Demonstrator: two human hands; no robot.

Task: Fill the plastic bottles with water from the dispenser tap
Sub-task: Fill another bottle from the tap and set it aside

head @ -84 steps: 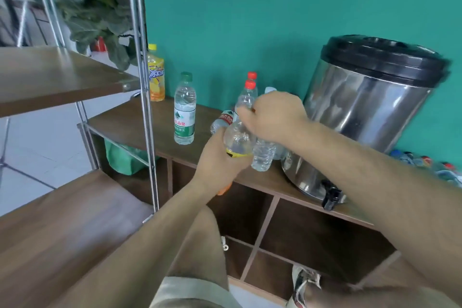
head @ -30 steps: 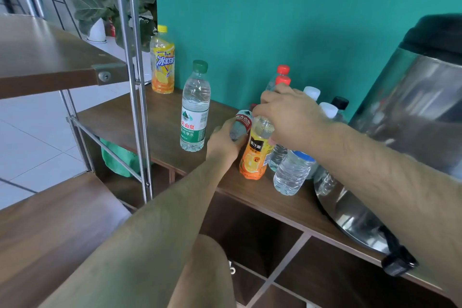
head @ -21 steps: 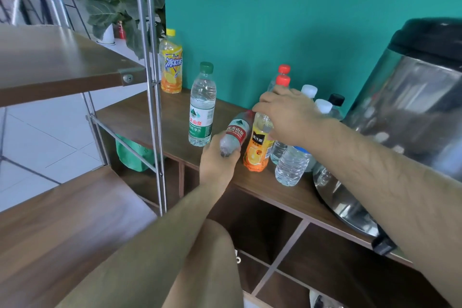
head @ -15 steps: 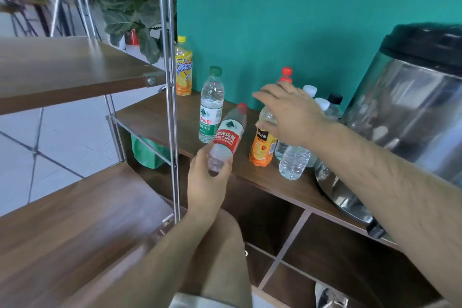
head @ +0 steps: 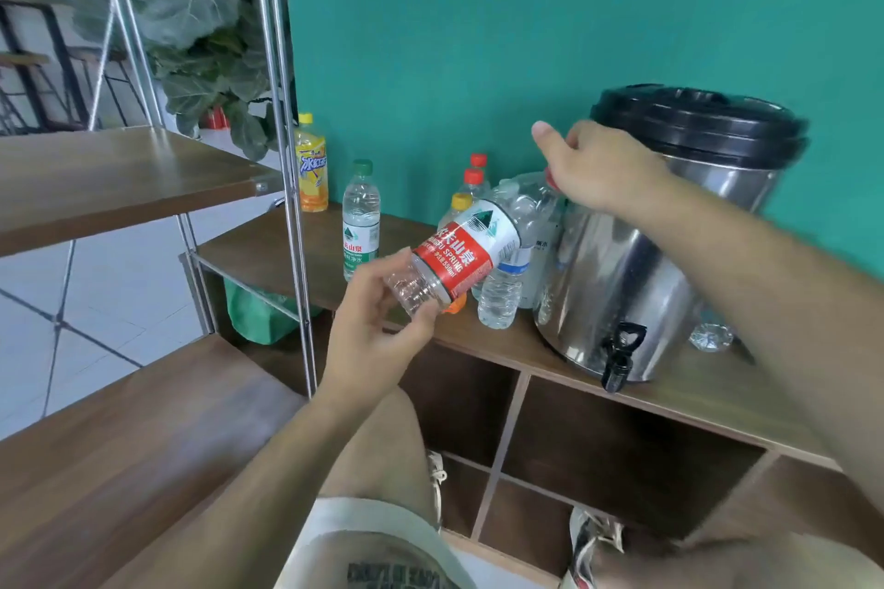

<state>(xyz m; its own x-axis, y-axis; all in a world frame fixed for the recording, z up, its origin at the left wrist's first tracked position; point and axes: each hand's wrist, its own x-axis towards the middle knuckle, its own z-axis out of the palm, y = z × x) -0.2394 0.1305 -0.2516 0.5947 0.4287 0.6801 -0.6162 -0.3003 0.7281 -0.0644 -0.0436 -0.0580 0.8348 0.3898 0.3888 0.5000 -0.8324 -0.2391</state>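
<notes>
My left hand (head: 370, 340) grips the base of a clear, empty-looking bottle with a red label (head: 459, 254), tilted so its neck points up and to the right. My right hand (head: 598, 172) curls over the bottle's red cap (head: 550, 179), thumb raised. The steel dispenser (head: 636, 254) with a black lid stands on the wooden shelf (head: 693, 390) at the right. Its black tap (head: 622, 354) hangs at the shelf's front edge, to the right of the bottle.
Several other bottles stand behind the held one: a green-capped one (head: 361, 220), red-capped ones (head: 473, 177), a small clear one (head: 500, 297), and a yellow drink bottle (head: 312, 163) at the back. A metal rack post (head: 292, 206) rises left of my hands. Open cubbies lie below the shelf.
My left hand lifted the red-label bottle off the shelf and tilted it rightward. My right hand let go of the orange juice bottle and moved onto the held bottle's cap.
</notes>
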